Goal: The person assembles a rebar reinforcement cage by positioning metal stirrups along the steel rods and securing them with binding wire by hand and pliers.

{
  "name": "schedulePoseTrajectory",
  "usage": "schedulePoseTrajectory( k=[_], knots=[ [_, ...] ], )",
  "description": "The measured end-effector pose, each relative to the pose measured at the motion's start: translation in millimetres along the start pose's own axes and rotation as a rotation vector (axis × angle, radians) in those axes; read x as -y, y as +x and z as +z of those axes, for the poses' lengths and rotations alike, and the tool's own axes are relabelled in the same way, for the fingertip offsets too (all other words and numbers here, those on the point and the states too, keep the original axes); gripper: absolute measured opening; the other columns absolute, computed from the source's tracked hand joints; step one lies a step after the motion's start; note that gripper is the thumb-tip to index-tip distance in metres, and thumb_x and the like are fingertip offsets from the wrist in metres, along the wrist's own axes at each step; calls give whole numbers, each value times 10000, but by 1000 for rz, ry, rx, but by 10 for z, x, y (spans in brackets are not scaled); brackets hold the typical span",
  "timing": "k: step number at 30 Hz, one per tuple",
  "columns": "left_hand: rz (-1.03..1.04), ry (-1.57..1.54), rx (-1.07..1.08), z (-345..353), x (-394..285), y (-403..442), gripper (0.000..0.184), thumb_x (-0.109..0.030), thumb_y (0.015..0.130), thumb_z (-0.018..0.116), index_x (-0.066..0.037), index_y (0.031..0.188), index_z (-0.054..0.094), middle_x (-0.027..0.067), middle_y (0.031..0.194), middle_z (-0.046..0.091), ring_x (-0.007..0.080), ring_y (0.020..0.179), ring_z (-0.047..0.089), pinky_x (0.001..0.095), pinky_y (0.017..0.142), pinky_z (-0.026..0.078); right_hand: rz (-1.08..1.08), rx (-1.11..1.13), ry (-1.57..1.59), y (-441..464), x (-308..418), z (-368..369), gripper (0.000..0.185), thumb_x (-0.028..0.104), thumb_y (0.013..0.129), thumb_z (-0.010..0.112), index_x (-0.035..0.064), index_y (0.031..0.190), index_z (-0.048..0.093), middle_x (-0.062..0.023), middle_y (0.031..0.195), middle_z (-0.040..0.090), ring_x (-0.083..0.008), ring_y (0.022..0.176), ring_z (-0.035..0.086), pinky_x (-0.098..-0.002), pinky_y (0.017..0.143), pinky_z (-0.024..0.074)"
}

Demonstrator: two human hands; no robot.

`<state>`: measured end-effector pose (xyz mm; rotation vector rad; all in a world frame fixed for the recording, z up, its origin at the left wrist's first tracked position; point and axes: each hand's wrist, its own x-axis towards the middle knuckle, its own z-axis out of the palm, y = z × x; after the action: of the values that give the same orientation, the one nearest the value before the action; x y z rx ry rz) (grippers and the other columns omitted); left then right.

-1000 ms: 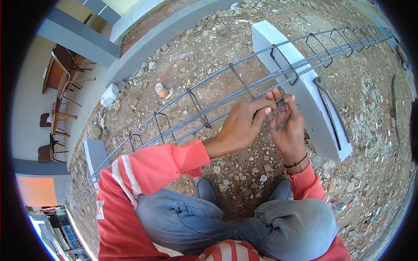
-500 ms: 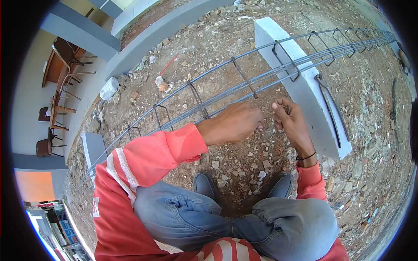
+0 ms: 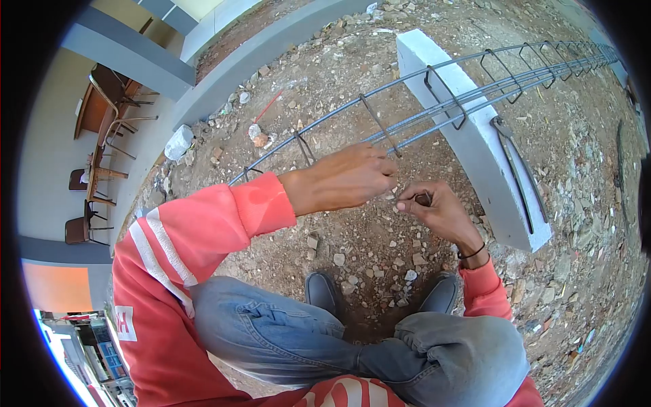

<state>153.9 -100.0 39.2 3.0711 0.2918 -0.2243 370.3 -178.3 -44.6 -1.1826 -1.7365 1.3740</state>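
My left hand [image 3: 350,178] is closed, its fingers curled down at the near side of the rebar cage [image 3: 442,106]. Whatever its fingertips pinch is hidden from view. Beside it on the right, my right hand [image 3: 444,211] is curled closed around a small dark piece [image 3: 423,199], too small to name. The fingers of the two hands are close together but apart. Steel stirrups cross the long bars of the cage, which rests on a light grey block [image 3: 468,159]. A pair of pincers [image 3: 517,173] with long dark handles lies on that block.
Stony, rubble-strewn ground [image 3: 366,237] surrounds my shoes [image 3: 323,293]. A white rock [image 3: 179,142] sits near a low grey wall [image 3: 258,51]. Chairs [image 3: 108,88] and a wooden table [image 3: 91,163] stand on the porch at left.
Both hands have moved slightly left, the right one also a little downward. My left forearm now covers more of the cage's left part. The view has shifted slightly; the pincers stay on the block.
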Motion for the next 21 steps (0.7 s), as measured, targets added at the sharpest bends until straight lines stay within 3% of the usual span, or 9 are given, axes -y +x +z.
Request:
schedulePoseTrajectory(
  k=[2,3,5,12,14,17,21],
  knots=[
    [-196,-138,-116,-28,10,-52,345,-164,907,629,-67,1238,608,107,1020,625,325,962,632,452,821,522,45,-189,168,15,-163,32,124,120,879,754,0,891,724,-2,761,650,-52,660,499,-263,599,405],
    [-209,-135,-109,-50,3,-60,345,-164,907,629,-67,1238,608,107,1020,625,325,962,632,452,821,522,39,-178,175,30,-254,53,124,120,879,754,0,891,724,-2,761,650,-52,660,499,-263,599,405],
    [-370,-211,-96,-172,-56,-4,433,-176,936,628,-93,1353,549,157,1051,628,362,929,649,463,784,549,-66,-423,206,75,-399,92,82,79,883,741,1,888,718,25,721,596,-40,632,454,-240,572,353],
    [-630,-399,-397,213,-188,152,502,-142,890,673,-94,1367,521,215,1049,646,404,834,662,475,744,553,-133,-575,271,379,-697,257,50,31,875,741,3,911,721,44,737,580,-16,628,440,-205,563,331],
    [-812,-455,-586,223,-196,190,452,-117,876,671,-69,1311,556,208,1028,653,394,806,668,444,737,552,-115,-618,304,430,-730,293,90,26,868,748,4,953,731,45,753,582,-11,627,431,-203,560,332],
    [-851,-407,-652,532,-110,172,394,-117,868,672,-41,1247,594,192,1002,655,371,775,668,416,708,547,-82,-619,359,503,-825,347,164,27,865,755,1,1026,737,39,769,587,-16,641,436,-207,567,342],
    [-992,-523,-787,647,-81,231,344,-155,864,697,-20,1173,630,197,1039,649,349,869,669,418,762,540,-25,-579,337,629,-838,377,228,33,865,760,-1,1089,732,36,781,590,-26,660,446,-212,575,349]
  ],
)
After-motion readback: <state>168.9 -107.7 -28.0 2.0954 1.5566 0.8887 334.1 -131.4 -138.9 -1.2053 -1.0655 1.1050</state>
